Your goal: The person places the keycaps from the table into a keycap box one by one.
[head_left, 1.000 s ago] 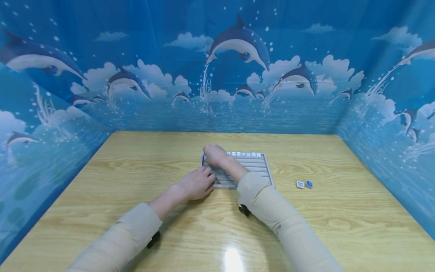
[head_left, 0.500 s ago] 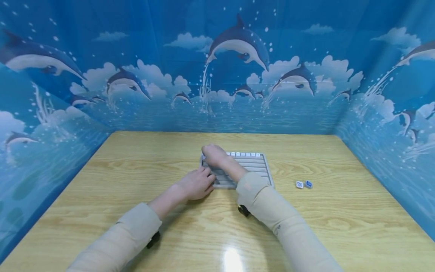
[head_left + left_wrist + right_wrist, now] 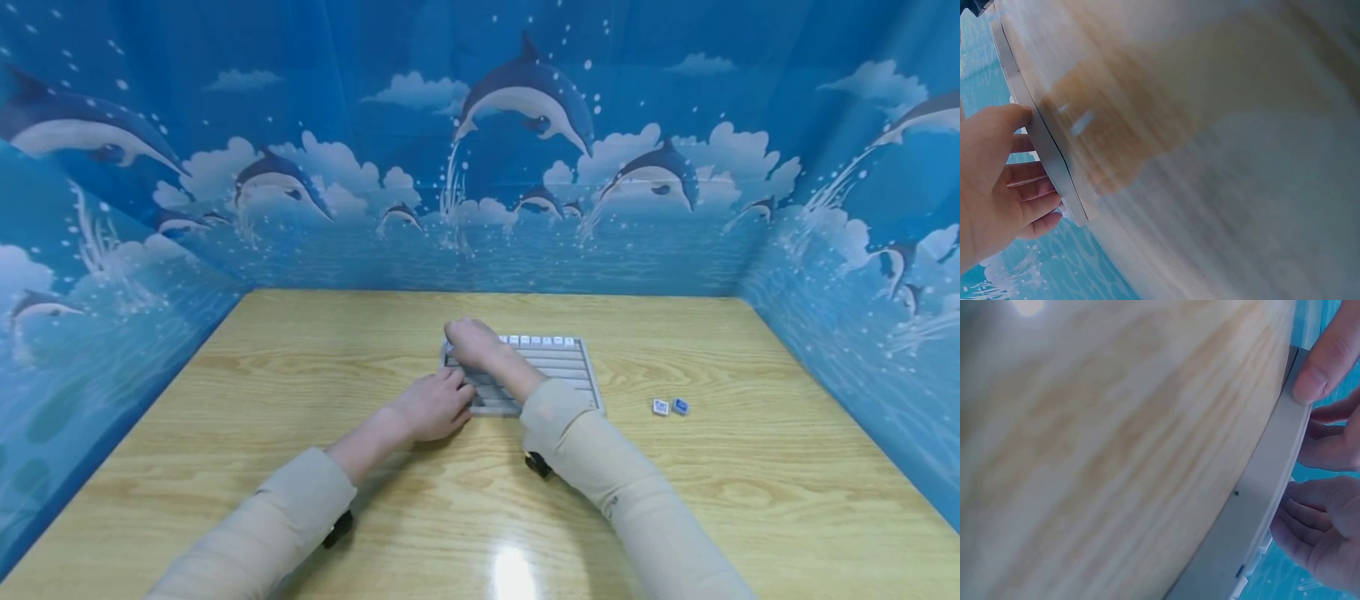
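A pale grey keyboard (image 3: 558,372) lies mid-table, its key area mostly bare rows with white keycaps (image 3: 547,341) along the back row. My left hand (image 3: 437,406) grips its near left corner. In the left wrist view the thumb (image 3: 1013,117) presses the keyboard's front side (image 3: 1047,140) while the fingers reach over the top. My right hand (image 3: 474,342) crosses to the far left corner, its fingers curled down at the back row. The right wrist view shows this right hand (image 3: 1325,528) beyond the keyboard's edge; I cannot tell whether a keycap is between its fingertips.
Two loose keycaps, one white (image 3: 661,407) and one blue (image 3: 680,406), lie right of the keyboard on the wood-grain table (image 3: 750,467). A dolphin-print curtain (image 3: 480,242) borders the table at the back and both sides.
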`<state>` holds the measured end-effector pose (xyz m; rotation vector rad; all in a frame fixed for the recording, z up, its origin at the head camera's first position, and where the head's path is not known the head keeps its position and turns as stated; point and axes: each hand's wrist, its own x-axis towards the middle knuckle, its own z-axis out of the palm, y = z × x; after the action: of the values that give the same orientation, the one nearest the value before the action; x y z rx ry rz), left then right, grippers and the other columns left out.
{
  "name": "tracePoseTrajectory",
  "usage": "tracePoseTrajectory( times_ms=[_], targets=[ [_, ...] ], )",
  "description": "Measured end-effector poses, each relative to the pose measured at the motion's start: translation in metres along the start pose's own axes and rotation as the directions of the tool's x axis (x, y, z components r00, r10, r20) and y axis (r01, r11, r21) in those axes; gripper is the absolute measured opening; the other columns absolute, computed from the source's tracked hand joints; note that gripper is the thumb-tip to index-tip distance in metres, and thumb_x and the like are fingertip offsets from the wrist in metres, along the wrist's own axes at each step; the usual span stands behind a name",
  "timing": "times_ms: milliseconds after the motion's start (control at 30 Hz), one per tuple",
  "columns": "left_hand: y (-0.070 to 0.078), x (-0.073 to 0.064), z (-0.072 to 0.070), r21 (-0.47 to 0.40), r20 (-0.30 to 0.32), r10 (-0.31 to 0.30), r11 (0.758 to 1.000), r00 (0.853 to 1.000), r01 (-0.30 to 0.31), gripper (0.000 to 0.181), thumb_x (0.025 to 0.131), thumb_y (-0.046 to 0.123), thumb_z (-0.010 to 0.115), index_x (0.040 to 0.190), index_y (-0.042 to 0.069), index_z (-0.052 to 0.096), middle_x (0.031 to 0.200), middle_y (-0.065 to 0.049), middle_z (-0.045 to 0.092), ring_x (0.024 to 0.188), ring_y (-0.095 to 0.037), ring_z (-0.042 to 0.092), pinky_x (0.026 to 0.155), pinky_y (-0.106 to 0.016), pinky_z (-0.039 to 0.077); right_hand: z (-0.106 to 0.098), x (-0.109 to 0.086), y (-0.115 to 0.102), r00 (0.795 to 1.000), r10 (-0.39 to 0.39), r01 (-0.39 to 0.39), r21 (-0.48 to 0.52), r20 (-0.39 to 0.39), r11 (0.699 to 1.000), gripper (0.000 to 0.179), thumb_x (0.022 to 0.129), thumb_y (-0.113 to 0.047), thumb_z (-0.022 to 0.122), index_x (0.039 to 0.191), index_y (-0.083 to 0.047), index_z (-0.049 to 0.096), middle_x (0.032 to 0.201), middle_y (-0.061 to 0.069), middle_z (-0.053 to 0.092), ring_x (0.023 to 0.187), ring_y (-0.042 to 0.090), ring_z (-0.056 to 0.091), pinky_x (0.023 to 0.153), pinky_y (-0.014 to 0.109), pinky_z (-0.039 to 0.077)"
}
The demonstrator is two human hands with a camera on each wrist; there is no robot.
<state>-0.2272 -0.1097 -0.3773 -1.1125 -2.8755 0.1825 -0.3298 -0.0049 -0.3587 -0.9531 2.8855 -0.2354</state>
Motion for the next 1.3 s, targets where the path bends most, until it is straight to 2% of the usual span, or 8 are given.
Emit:
tracePoseTrajectory(
  times_ms=[267, 433, 600, 867, 1067, 1300],
  targets=[
    [0.0, -0.001, 0.0, -0.006, 0.004, -0.003, 1.0, 1.0, 0.003, 0.023, 0.094, 0.031, 0.052, 0.099, 0.009, 0.055, 0.097, -0.007, 0.048, 0.091, -0.023, 0.047, 0.078, -0.036, 0.045, -0.007, -0.008, -0.002, 1.0, 0.019, -0.019, -0.083, -0.002, 0.996, 0.014, 0.091, -0.01, 0.052, 0.101, -0.008, 0.062, 0.082, 0.003, 0.061, 0.07, 0.015, 0.056, 0.057, 0.027, 0.047],
    [0.001, -0.001, -0.002, -0.006, 0.012, -0.007, 1.0, 1.0, 0.008, 0.025, 0.094, 0.031, 0.052, 0.104, 0.008, 0.056, 0.099, -0.008, 0.049, 0.092, -0.022, 0.047, 0.079, -0.036, 0.045, -0.02, -0.018, 0.001, 0.999, 0.025, -0.023, -0.051, 0.031, 0.998, 0.011, 0.09, -0.008, 0.053, 0.097, -0.008, 0.062, 0.085, 0.003, 0.061, 0.073, 0.016, 0.056, 0.061, 0.028, 0.046],
    [0.001, 0.0, -0.002, -0.001, 0.019, -0.008, 1.0, 1.0, 0.008, 0.026, 0.094, 0.032, 0.051, 0.102, 0.008, 0.056, 0.098, -0.008, 0.049, 0.09, -0.022, 0.047, 0.077, -0.035, 0.045, -0.033, -0.033, 0.01, 0.999, 0.004, -0.004, -0.003, 0.044, 1.0, 0.009, 0.091, -0.01, 0.054, 0.086, -0.009, 0.061, 0.074, 0.002, 0.056, 0.064, 0.014, 0.049, 0.056, 0.026, 0.04],
    [0.002, 0.0, -0.003, 0.009, 0.012, -0.02, 1.0, 1.0, 0.02, 0.025, 0.094, 0.032, 0.051, 0.101, 0.008, 0.056, 0.096, -0.008, 0.048, 0.088, -0.021, 0.047, 0.077, -0.035, 0.045, -0.047, -0.065, 0.04, 1.0, 0.018, -0.018, 0.035, 0.006, 0.999, 0.012, 0.091, -0.017, 0.058, 0.083, -0.009, 0.062, 0.067, 0.0, 0.054, 0.059, 0.014, 0.047, 0.054, 0.027, 0.038],
    [0.003, 0.001, -0.003, 0.016, 0.019, -0.024, 1.0, 1.0, 0.023, 0.027, 0.095, 0.032, 0.05, 0.105, 0.009, 0.057, 0.097, -0.007, 0.05, 0.089, -0.02, 0.047, 0.08, -0.034, 0.045, -0.053, -0.099, 0.069, 0.997, 0.065, -0.063, 0.05, -0.044, 0.997, 0.011, 0.089, -0.014, 0.06, 0.092, -0.005, 0.065, 0.077, 0.002, 0.06, 0.065, 0.014, 0.053, 0.061, 0.029, 0.045],
    [0.005, 0.0, -0.004, 0.023, 0.047, -0.053, 0.998, 0.997, 0.052, 0.027, 0.095, 0.033, 0.049, 0.107, 0.01, 0.058, 0.097, -0.006, 0.049, 0.09, -0.019, 0.047, 0.079, -0.033, 0.045, -0.06, -0.132, 0.102, 0.99, 0.106, -0.1, 0.063, -0.093, 0.993, 0.014, 0.086, -0.01, 0.061, 0.095, 0.0, 0.065, 0.082, 0.006, 0.063, 0.073, 0.019, 0.058, 0.066, 0.035, 0.048]
  ],
)
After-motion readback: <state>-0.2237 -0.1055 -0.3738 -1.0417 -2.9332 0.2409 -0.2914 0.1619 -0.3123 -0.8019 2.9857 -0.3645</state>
